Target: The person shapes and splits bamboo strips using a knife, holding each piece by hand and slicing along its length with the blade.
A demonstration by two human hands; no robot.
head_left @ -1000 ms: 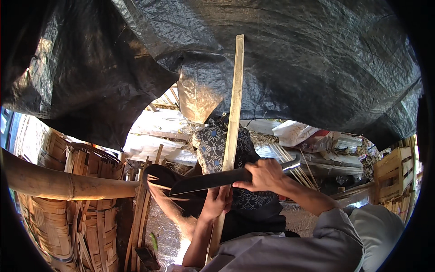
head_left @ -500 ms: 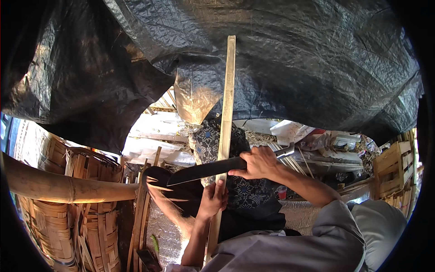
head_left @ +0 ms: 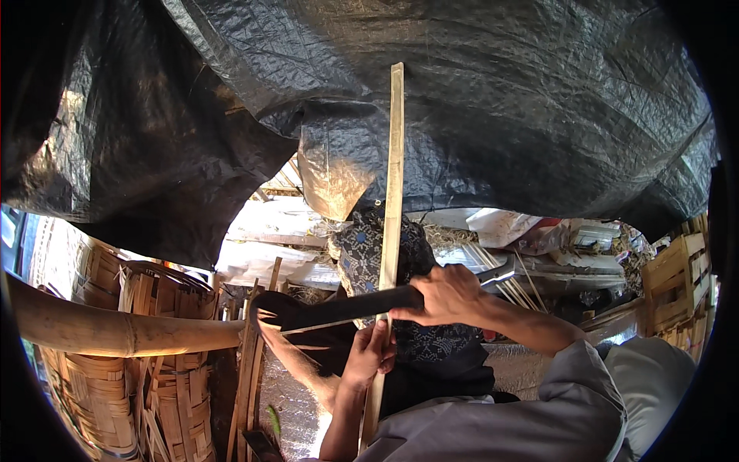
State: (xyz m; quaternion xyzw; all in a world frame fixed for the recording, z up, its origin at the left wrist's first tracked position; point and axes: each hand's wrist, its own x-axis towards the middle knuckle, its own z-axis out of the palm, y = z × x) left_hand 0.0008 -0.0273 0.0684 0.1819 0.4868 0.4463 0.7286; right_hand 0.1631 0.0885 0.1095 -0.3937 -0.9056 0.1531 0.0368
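A long pale bamboo strip (head_left: 393,208) stands nearly upright in view, running from my lap up past the dark tarpaulin. My left hand (head_left: 369,356) is closed around its lower part, thumb along the strip. My right hand (head_left: 446,296) grips a machete (head_left: 346,308) with a broad, dark, curved blade. The blade lies across the strip just above my left thumb, its wide tip pointing left. Beyond my right wrist the machete's other end sticks out. Where the blade meets the strip, I cannot tell whether it cuts in.
A black tarpaulin (head_left: 500,100) hangs across the far side. On the left, a thick bamboo pole (head_left: 154,335) crosses in front of woven bamboo baskets (head_left: 92,393). Upright bamboo slats (head_left: 245,377) stand beside my leg. A wooden crate (head_left: 671,277) sits at the far right.
The blade has tilted slightly and sits a little lower in view against the strip. Both hands and the surroundings have shifted slightly down and right in the picture.
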